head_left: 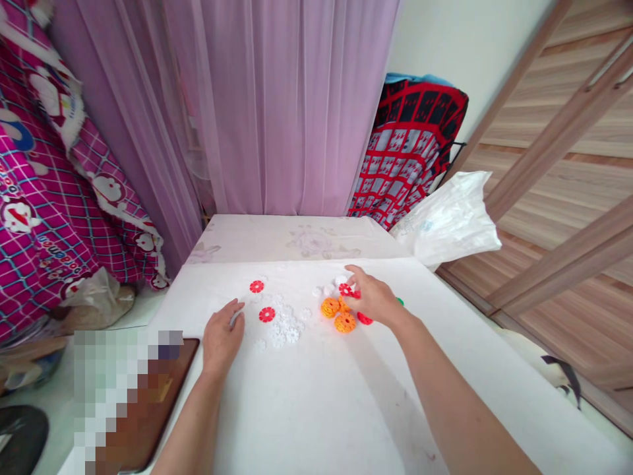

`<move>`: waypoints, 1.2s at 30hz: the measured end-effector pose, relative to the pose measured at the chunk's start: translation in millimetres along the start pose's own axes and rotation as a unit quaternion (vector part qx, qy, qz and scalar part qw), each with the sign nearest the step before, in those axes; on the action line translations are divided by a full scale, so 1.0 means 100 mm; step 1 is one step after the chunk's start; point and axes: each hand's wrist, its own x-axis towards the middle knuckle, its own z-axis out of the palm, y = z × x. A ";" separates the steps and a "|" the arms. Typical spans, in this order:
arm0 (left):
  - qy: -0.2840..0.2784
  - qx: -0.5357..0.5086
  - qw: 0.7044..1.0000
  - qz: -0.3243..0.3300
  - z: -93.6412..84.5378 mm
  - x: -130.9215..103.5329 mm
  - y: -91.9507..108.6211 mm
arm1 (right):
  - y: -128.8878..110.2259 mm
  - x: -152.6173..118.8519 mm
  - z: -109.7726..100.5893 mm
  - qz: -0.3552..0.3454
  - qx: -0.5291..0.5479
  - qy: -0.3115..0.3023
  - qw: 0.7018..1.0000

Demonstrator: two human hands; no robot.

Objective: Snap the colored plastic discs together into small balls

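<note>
My left hand (224, 335) hovers or rests at the left of the white table, fingers loosely curved and apart, with nothing in it. Beside it lie two red notched discs, one nearer (267, 315) and one farther (256, 286). A loose heap of white snowflake-shaped discs (285, 326) spreads to their right. My right hand (372, 295) reaches over a group of coloured discs, its index finger and thumb apart around some red discs (345, 289). Stacked orange discs (345, 322) sit just left of it. Another red disc (364, 318) and a green piece (400, 301) are partly hidden by the hand.
The white tabletop (297, 409) holds a brown, flat case (171, 396) at its left edge, partly pixelated. A white plastic bag (450, 221) stands at the far right corner. Purple curtains (281, 105) hang behind, and a wooden wardrobe (558, 198) is on the right.
</note>
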 end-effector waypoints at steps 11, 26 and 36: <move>-0.005 0.001 1.000 0.008 -0.01 0.04 -0.05 | 0.55 -0.36 0.09 0.072 -0.042 -0.041 0.996; 0.008 -0.029 0.999 -0.010 -0.01 0.03 -0.04 | 0.37 -0.31 -0.06 0.041 -0.087 -0.017 0.995; 0.019 -0.053 0.998 -0.022 -0.02 0.02 -0.02 | -1.04 0.22 0.60 -0.204 -0.007 -0.091 0.975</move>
